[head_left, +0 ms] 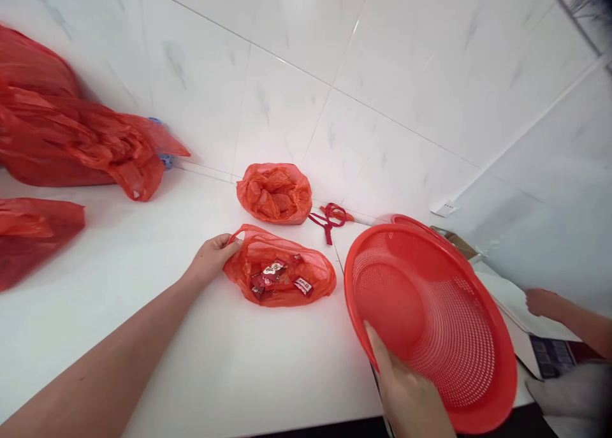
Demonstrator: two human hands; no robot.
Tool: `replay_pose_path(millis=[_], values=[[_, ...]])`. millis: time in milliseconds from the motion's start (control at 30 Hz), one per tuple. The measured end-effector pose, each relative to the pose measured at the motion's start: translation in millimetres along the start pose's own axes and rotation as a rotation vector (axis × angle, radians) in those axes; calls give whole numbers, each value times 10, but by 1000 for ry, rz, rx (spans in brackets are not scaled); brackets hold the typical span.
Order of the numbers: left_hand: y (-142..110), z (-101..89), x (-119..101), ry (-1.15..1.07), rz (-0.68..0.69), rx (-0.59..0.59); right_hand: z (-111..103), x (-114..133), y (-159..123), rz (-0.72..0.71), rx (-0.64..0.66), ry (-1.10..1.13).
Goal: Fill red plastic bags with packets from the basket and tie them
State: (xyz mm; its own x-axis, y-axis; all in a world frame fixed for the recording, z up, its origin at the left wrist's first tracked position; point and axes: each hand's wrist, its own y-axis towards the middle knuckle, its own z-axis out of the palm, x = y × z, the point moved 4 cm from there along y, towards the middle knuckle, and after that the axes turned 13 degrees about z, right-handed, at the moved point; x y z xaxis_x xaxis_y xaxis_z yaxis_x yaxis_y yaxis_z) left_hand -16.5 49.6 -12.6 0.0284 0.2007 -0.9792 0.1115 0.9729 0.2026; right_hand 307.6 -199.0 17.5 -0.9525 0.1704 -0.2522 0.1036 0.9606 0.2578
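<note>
My left hand [216, 257] pinches the left edge of an open red plastic bag [287, 294] lying on the white table. Several small red wrapped packets [273, 270] with white print lie inside that bag. My right hand [404, 384] grips the rim of a red plastic colander [392, 298], thumb over the edge. The colander is tilted toward me and its inside shows nothing in it. Part of a second red rim shows just behind it. Beyond the bag, close to the wall, sits another red plastic bag [275, 192] with a crumpled open top.
Large red bags [43, 119] stand at the left against the tiled wall, with another red bag [38, 237] nearer. Dark red scissors [332, 218] lie by the wall. At the right, another person's hand [542, 303] rests near white paper and a cardboard box [456, 241].
</note>
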Motion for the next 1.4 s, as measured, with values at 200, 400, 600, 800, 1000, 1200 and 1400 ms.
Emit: replay_pose_path(millis=[200, 400, 600, 800, 1000, 1200, 1400], values=[[-28, 0, -16, 28, 18, -6, 36, -255, -86, 53, 32, -47], [-48, 5, -26, -26, 33, 6, -162, -628, 164, 194, -5, 103], [-37, 10, -29, -15, 61, 23, -380, 150, 211, 88, -211, 543], [-119, -41, -199, 59, 70, 104, 115, 634, 642, 360, 203, 933], [-240, -121, -312, 116, 43, 146, 133, 666, 1102, 454, 340, 1155], [-6, -136, -941, -74, 219, -21, -527, 448, 1334, 430, 9, 1469], [31, -171, -1737, -113, 455, -162, -1013, 147, 1406, 411, -266, 1636]])
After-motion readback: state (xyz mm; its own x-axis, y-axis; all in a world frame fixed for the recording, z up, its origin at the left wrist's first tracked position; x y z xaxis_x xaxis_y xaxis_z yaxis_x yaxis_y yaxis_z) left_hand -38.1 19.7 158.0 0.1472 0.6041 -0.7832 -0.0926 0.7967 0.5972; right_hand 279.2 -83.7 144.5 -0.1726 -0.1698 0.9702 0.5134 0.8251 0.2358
